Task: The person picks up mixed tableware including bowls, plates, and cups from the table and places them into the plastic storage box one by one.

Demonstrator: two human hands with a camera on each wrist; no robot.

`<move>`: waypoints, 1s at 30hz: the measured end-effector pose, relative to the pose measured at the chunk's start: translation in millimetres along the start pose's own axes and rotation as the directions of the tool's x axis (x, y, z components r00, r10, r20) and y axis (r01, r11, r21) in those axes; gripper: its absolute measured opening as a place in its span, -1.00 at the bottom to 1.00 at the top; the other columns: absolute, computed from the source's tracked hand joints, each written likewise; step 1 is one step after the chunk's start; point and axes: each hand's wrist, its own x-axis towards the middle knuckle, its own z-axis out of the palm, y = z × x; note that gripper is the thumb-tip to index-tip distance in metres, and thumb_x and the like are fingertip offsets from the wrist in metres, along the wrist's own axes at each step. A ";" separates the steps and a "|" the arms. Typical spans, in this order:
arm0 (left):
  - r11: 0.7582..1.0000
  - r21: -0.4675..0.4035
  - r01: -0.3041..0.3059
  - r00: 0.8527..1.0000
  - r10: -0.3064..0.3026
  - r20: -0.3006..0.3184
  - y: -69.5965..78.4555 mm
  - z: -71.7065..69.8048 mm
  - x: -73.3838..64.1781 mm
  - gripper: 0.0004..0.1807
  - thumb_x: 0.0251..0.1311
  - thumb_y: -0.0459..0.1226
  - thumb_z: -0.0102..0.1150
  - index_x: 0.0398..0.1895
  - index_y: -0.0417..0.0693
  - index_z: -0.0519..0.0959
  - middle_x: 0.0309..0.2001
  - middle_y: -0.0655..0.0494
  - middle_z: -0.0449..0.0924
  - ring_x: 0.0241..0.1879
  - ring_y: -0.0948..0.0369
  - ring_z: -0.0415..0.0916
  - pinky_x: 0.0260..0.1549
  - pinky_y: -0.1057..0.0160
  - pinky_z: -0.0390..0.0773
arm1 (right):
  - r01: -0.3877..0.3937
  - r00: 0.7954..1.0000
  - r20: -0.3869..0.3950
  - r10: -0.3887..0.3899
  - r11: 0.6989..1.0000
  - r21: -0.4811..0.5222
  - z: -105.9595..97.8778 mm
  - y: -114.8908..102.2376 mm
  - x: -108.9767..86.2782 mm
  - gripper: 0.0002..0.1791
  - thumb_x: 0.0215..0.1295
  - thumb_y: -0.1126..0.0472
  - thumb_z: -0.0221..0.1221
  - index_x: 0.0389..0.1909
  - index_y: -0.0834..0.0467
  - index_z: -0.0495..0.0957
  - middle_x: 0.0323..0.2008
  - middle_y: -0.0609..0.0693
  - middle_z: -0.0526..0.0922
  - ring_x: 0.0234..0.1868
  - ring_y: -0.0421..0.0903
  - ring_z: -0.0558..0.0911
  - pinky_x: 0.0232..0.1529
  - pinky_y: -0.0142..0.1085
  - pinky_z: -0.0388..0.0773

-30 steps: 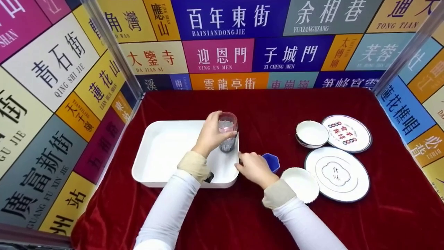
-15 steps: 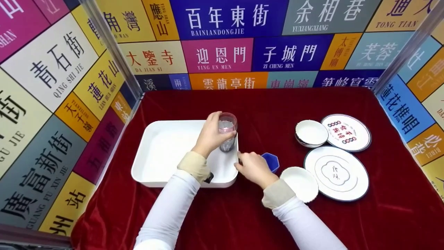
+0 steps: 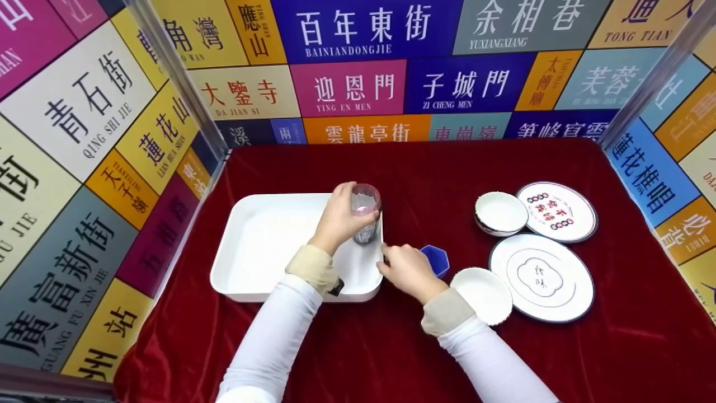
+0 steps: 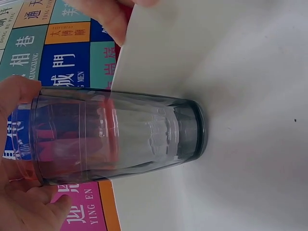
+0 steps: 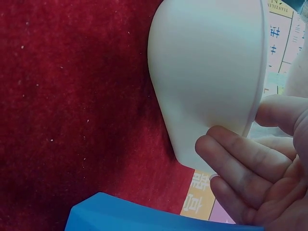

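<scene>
In the head view my left hand (image 3: 342, 219) grips a stack of tumblers (image 3: 365, 215) near its top, inside the right end of a white basin (image 3: 263, 246). The left wrist view shows a pink-tinted tumbler nested in a grey clear tumbler (image 4: 187, 130), whose base is at the basin's floor. My right hand (image 3: 411, 271) pinches the basin's right wall. In the right wrist view its thumb (image 5: 279, 113) lies at the rim and its fingers (image 5: 236, 159) lie along the outer side of the white wall (image 5: 207, 62).
A blue hexagonal dish (image 3: 435, 261) sits just beyond my right hand. Further right lie a white bowl (image 3: 482, 296), another bowl (image 3: 501, 212), a plate with a flower outline (image 3: 570, 296) and a plate with red characters (image 3: 582, 218). Dark red cloth (image 3: 391, 358) covers the table.
</scene>
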 end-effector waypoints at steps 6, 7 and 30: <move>1.000 0.009 0.016 1.000 -0.016 0.013 0.1 -0.2 -0.4 -0.05 0.07 0.00 0.44 0.46 -0.25 0.28 0.43 -0.16 0.32 0.41 -0.03 0.33 0.45 0.08 0.33 | 0.003 1.000 -0.005 -0.003 1.000 0.000 -0.3 -0.5 -0.5 -0.54 0.32 0.16 0.26 0.17 0.31 0.61 -0.57 0.06 0.64 -0.58 -0.05 0.51 -0.50 -0.10 0.54; 1.000 0.013 0.018 1.000 -0.018 0.016 0.0 -0.3 -0.4 -0.05 0.07 0.00 0.43 0.47 -0.25 0.27 0.43 -0.16 0.31 0.41 -0.03 0.33 0.45 0.08 0.33 | 0.006 1.000 -0.011 -0.006 1.000 -0.002 -0.1 -0.5 -0.7 -0.55 0.32 0.16 0.26 0.16 0.31 0.61 -0.56 0.07 0.65 -0.57 -0.03 0.53 -0.48 -0.07 0.55; 0.999 0.017 0.038 0.998 -0.039 0.041 0.8 0.3 0.6 -0.06 0.08 0.01 0.38 0.47 -0.24 0.26 0.45 -0.14 0.28 0.41 -0.03 0.33 0.43 0.06 0.36 | 0.012 0.999 -0.030 -0.012 1.000 -0.014 0.8 -0.9 -1.7 -0.55 0.30 0.15 0.27 0.14 0.30 0.63 -0.50 0.13 0.69 -0.53 0.08 0.59 -0.46 0.01 0.58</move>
